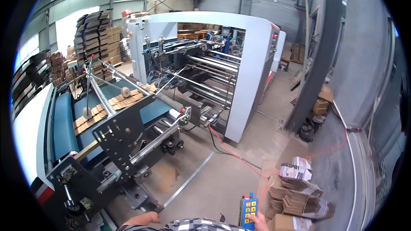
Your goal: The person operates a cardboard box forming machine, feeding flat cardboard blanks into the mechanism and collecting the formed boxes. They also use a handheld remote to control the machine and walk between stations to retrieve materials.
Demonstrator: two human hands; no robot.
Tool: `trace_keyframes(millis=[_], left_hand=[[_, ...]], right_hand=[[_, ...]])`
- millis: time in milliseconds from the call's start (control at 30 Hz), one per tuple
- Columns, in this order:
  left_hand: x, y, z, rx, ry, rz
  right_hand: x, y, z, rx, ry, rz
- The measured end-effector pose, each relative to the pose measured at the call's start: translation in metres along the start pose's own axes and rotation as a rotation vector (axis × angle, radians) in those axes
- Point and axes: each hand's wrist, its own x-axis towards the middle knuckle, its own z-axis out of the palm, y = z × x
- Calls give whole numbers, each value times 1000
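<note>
A blue remote control (248,210) with yellow and red buttons is grasped in the right hand (258,221), whose fingers (255,217) are wrapped round its lower end; the control is held upright at the lower edge of the view, over the concrete floor (222,179). The left hand (141,219) is seen only in part at the bottom edge beside a checked sleeve (192,224), and whether its fingers are released or clenched cannot be told.

Just to the right of the control, bundles of flattened cardboard boxes (297,196) are stacked on the floor near the wall. A red cable (239,159) is laid across the floor from the machine toward these bundles.

To the left, a large machine (128,132) with a blue feed belt is placed, and brown cardboard blanks (109,105) are lain in a row on that belt under metal rails. Beyond it, a grey and white housing (252,72) is set over rollers. Tall stacks of dark folded cardboard (92,34) are stood at the far left of the hall.
</note>
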Motion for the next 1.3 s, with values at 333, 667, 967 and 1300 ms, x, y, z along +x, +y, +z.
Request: trace_keyframes(millis=[333, 667, 967, 1300], left_hand=[[233, 102, -165, -465, 163, -168], [366, 209, -448, -901, 517, 32], [341, 188, -344, -1035, 377, -769], [324, 269, -353, -1642, 569, -929]], right_hand=[[295, -88, -58, 249, -161, 109], [511, -159, -127, -135, -190, 119], [731, -188, -96, 16, -682, 227], [790, -218, 3, 1, -965, 267]])
